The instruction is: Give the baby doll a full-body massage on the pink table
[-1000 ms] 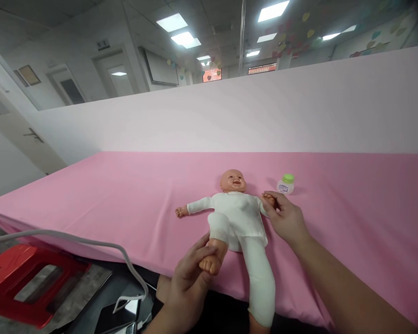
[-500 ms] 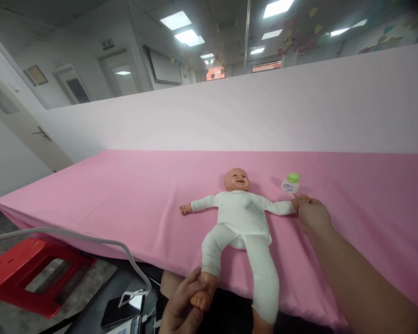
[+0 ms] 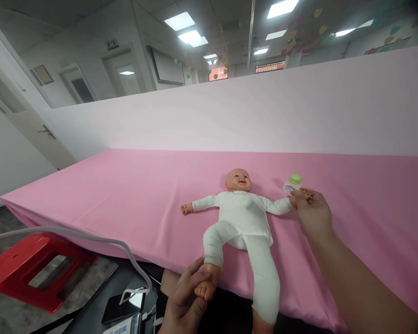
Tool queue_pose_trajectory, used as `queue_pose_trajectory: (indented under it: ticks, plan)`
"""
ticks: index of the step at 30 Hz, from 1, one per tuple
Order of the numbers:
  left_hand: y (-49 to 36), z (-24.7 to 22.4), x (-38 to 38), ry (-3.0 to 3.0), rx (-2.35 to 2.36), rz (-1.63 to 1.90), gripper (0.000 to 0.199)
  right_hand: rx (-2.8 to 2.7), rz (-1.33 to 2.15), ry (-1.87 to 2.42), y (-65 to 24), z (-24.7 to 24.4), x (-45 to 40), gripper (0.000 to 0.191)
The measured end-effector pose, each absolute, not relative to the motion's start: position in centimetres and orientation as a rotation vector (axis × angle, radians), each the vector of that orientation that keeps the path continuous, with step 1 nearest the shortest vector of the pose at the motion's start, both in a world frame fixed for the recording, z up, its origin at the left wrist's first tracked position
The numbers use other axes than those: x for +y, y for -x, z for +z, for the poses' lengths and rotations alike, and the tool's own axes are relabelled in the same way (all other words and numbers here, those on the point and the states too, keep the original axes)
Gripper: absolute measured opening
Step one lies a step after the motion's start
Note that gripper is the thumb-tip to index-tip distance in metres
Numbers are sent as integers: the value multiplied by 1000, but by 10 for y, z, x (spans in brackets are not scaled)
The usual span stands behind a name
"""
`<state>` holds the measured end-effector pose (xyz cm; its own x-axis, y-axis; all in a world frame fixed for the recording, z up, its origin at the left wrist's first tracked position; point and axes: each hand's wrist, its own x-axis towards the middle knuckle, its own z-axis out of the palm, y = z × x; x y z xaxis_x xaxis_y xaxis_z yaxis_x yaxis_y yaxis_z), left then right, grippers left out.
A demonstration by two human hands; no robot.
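Observation:
A baby doll [image 3: 245, 218] in a white cloth suit lies on its back on a pink-covered table [image 3: 125, 199]. Its arms are spread wide and its feet point toward me. My left hand [image 3: 186, 297] is closed around the doll's foot on the left, with the toes showing past my fingers. On the far right my right hand [image 3: 313, 211] grips the doll's hand at the end of its outstretched arm. Just behind that hand stands a small clear jar [image 3: 291, 185] with a green lid, partly covered by my fingers.
A red plastic stool [image 3: 38, 273] stands on the floor at left. A grey cable [image 3: 90, 236] arcs over a dark surface holding a phone [image 3: 118, 308]. Behind the table rises a white partition [image 3: 230, 118] with glass above.
My right hand has shifted slightly, lifting the doll's hand a little and covering more of the jar. My left hand keeps its hold on the foot. The view has moved slightly.

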<state>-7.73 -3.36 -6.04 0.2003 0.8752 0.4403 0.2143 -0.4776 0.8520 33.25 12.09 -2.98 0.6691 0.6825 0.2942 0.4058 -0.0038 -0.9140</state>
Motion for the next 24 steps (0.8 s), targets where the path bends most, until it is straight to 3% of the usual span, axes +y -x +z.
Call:
queue_pose_trajectory:
  ticks: [16, 24]
  plan:
    - [-1, 7, 45, -1873, 831, 1355, 35, -1968, 178, 1267, -255, -15, 99, 30]
    - [6, 4, 42, -1858, 793, 1332, 32, -1699, 315, 1335, -262, -16, 101, 28]
